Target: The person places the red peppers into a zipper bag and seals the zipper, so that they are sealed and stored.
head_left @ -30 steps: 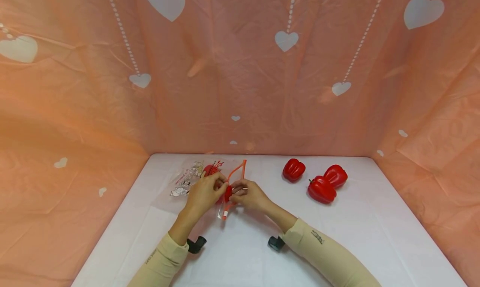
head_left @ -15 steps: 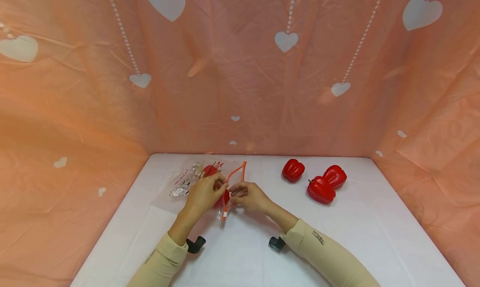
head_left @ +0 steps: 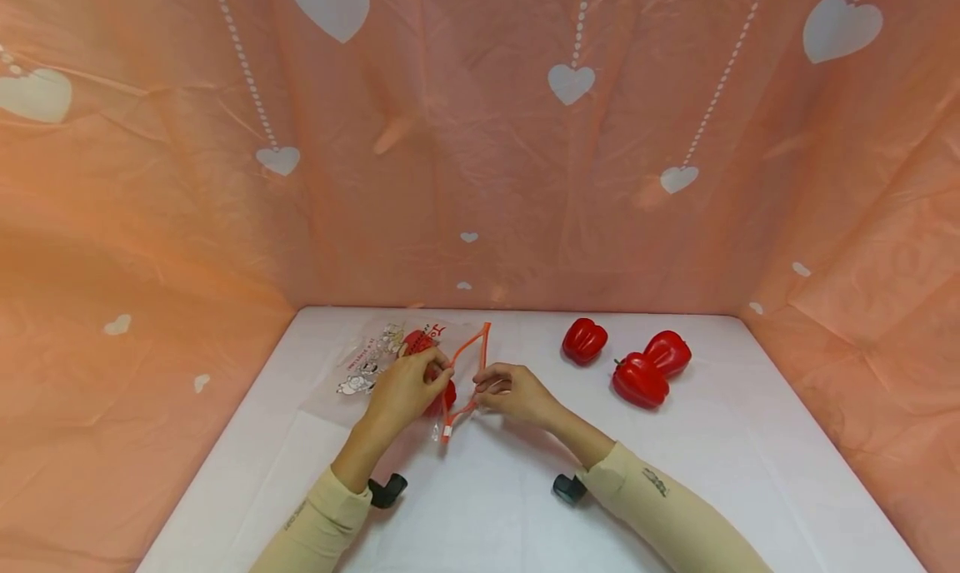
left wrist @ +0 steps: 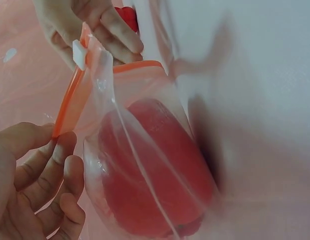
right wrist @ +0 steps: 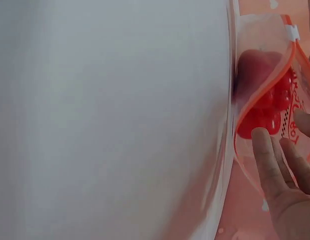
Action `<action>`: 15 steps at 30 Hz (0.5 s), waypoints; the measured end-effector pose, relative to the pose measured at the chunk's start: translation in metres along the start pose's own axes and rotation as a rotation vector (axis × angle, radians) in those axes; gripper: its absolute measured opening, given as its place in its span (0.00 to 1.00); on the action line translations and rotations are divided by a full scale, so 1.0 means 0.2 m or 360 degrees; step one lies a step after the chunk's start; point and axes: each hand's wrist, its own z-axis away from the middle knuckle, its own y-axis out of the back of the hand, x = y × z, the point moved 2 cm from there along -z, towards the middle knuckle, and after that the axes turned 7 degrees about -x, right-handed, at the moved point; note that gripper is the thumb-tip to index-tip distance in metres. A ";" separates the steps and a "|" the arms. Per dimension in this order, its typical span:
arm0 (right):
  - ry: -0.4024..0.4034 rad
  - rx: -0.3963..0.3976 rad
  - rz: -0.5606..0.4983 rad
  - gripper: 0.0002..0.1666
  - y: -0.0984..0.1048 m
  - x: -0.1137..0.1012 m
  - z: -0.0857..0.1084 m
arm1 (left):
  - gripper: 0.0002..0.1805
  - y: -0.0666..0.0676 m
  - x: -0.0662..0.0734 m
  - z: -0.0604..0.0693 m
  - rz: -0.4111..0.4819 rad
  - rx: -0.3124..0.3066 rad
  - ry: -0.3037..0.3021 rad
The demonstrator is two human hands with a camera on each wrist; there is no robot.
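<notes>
A clear zip bag (head_left: 330, 402) with printed cartoon figures and an orange-edged mouth lies on the white table. My left hand (head_left: 401, 392) pinches one side of that orange edge between thumb and fingers, seen closely in the left wrist view. Inside the bag, near the mouth, sits a red bell pepper (left wrist: 149, 170); more red shows deeper in, partly hidden by my hand. A white slider (left wrist: 79, 55) is at one end of the zip. Beside the parted mouth is my right hand (head_left: 519, 396), fingers loosely extended with nothing held. Whether it touches the edge I cannot tell.
To the right stand a red bell pepper (head_left: 584, 341) by itself and two more, a nearer pepper (head_left: 641, 381) touching a farther pepper (head_left: 667, 353). Orange curtains (head_left: 480, 181) with white hearts enclose the table. Black wrist mounts show under both forearms.
A red pepper at the right fingertips has gone farther into the bag. The right hand has let go and drawn slightly right, and the mouth looks wider. My left hand stays nearly still.
</notes>
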 end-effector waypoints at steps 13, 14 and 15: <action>-0.0033 0.0089 0.0146 0.20 0.16 0.01 0.14 | 0.04 0.01 -0.01 0.02 -0.0005 -0.0001 0.0000; -0.0036 0.0101 0.0160 0.20 0.17 0.01 0.15 | 0.04 0.01 -0.01 0.02 -0.0005 0.0001 -0.0002; -0.0042 0.0110 0.0168 0.20 0.19 0.01 0.16 | 0.05 0.01 -0.01 0.02 -0.0006 0.0003 -0.0003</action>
